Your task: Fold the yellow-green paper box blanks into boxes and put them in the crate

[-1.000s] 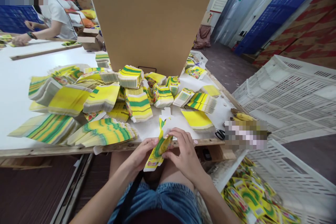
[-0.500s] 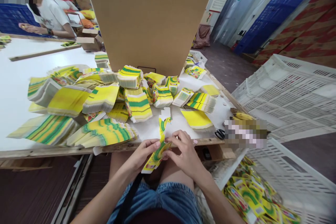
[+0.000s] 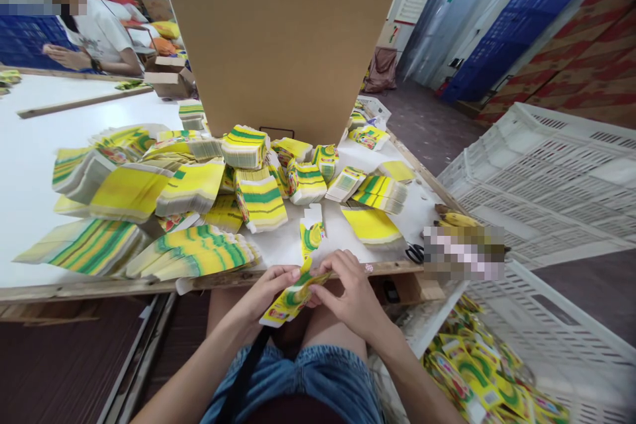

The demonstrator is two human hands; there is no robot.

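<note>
Both my hands hold a small yellow-and-green printed carton (image 3: 293, 293) just below the table's front edge, above my lap. My left hand (image 3: 271, 291) pinches its left side, fingers closed on it. My right hand (image 3: 348, 295) grips its upper right end, fingers curled over it. The carton lies tilted, its far flap rising toward the table. Beyond it, heaps of flat yellow-green carton blanks (image 3: 189, 248) cover the white table (image 3: 30, 179).
A tall brown cardboard box (image 3: 283, 33) stands at the table's back. Scissors (image 3: 416, 253) lie near the front right corner. A white crate (image 3: 497, 371) at my right holds folded cartons; more white crates (image 3: 546, 179) are stacked beyond. Another person's hands (image 3: 69, 56) work at the far left.
The carton has tipped from nearly upright to lying flatter and lower between my hands. My hands dropped slightly toward my lap. The person at far left shifted their arms.
</note>
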